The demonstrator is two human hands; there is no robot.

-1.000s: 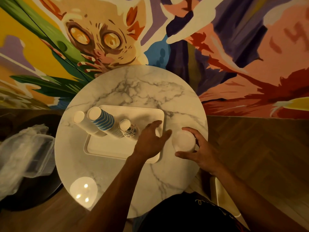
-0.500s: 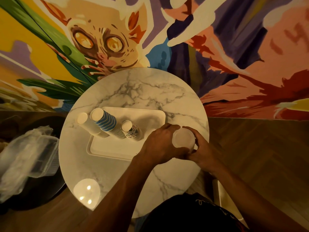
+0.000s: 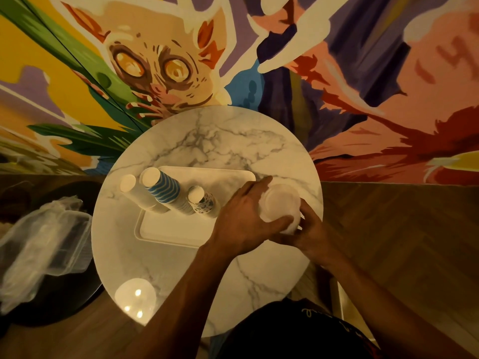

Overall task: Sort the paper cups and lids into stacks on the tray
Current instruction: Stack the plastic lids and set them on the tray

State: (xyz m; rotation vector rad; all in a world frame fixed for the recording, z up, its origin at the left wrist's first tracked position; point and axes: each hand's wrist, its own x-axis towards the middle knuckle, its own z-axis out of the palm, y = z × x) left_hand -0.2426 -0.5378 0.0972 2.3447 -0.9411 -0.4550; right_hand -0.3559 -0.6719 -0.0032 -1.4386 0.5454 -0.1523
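Marble table [image 3: 207, 141], left hand [image 3: 241, 218] now gripping lids [image 3: 281, 203]

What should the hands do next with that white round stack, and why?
Probably carry the white stack over and set it on the bare part of the tray. The left hand and right hand both grip it just beside the tray's right edge, while three cup stacks already stand on the tray's left side.
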